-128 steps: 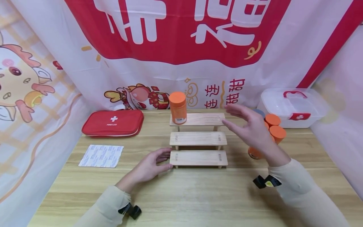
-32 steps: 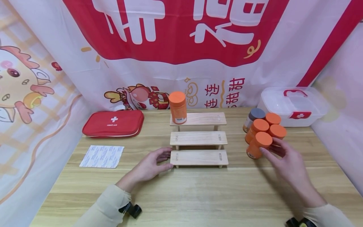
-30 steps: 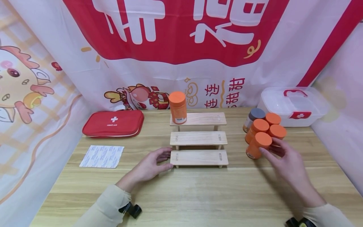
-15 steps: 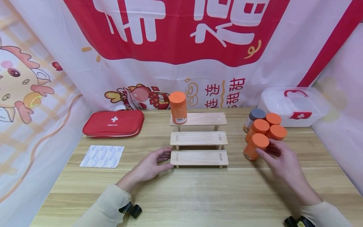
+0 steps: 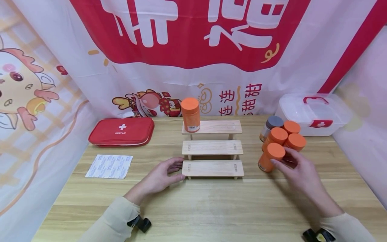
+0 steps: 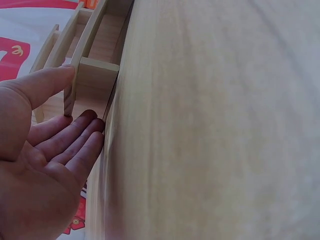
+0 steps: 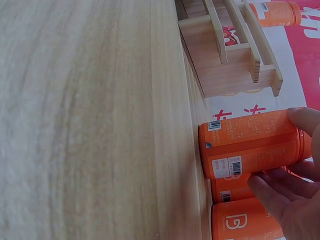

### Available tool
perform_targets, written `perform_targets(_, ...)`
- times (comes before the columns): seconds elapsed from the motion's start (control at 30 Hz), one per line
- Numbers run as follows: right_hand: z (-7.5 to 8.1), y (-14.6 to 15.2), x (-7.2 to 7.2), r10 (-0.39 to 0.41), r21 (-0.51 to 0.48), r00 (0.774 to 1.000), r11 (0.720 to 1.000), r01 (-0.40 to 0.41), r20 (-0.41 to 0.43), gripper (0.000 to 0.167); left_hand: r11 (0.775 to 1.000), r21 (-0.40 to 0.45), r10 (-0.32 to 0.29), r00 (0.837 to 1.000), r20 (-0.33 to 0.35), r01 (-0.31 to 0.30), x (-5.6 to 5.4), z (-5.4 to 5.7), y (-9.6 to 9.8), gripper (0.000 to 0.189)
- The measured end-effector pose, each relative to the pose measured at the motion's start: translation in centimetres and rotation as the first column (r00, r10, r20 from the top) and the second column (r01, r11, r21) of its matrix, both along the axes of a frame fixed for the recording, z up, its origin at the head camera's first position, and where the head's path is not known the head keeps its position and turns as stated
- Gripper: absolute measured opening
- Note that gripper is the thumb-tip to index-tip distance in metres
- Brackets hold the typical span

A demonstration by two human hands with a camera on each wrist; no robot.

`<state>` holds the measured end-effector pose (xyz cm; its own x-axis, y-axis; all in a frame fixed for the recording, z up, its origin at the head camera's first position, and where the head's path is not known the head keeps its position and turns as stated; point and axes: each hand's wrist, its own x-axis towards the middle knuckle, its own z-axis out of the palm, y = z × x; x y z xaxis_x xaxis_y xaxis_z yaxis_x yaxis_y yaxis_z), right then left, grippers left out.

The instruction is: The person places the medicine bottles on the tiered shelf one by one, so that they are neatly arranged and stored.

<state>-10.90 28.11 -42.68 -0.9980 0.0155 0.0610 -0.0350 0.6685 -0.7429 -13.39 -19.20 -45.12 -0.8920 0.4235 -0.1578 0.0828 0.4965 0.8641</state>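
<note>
My right hand [image 5: 302, 171] grips an orange pill bottle [image 5: 267, 162] by its upper part, at the front of a bottle cluster on the right. In the right wrist view that pill bottle [image 7: 250, 142] shows barcode labels, its base close to the tabletop. My left hand [image 5: 160, 176] is at the left end of a three-step wooden stand [image 5: 213, 168]. Its thumb touches the lowest step's edge in the left wrist view, with the other fingers [image 6: 75, 142] extended beside the stand's end. Another orange pill bottle [image 5: 191, 117] stands upright on the top step's left end.
Several bottles remain clustered behind the gripped one, including a grey-capped bottle [image 5: 269, 129]. A clear first-aid box [image 5: 311, 116] with a red handle sits behind them. At left lie a red first-aid pouch [image 5: 121, 132] and a white printed sheet [image 5: 109, 166]. A printed cloth [image 5: 181, 77] hangs behind.
My right hand has gone from beside the top step to the cluster and taken hold of the front bottle. The bottle has shifted slightly left, away from the others. My left hand stays put.
</note>
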Motion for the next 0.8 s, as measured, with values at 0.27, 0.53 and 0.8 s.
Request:
perform_targets(0.27,0.02,0.03,-0.06,0.005,-0.015,1.000,1.000,-0.005,0.014,0.075,1.000,0.001,-0.008,1.000,-0.009,0.008,0.01,0.08,-0.06,0.066)
perform_targets(0.53,-0.03,-0.04,-0.05,-0.004,-0.022,1.000,1.000,0.004,0.012,0.074,1.000,0.000,-0.004,1.000,0.000,0.004,0.06,0.07,0.06,0.066)
perform_targets(0.8,-0.02,0.10,-0.04,0.001,-0.033,1.000,0.999,-0.001,0.012,0.076,1.000,0.001,0.011,1.000,0.015,-0.011,0.14,0.19,0.12,0.067)
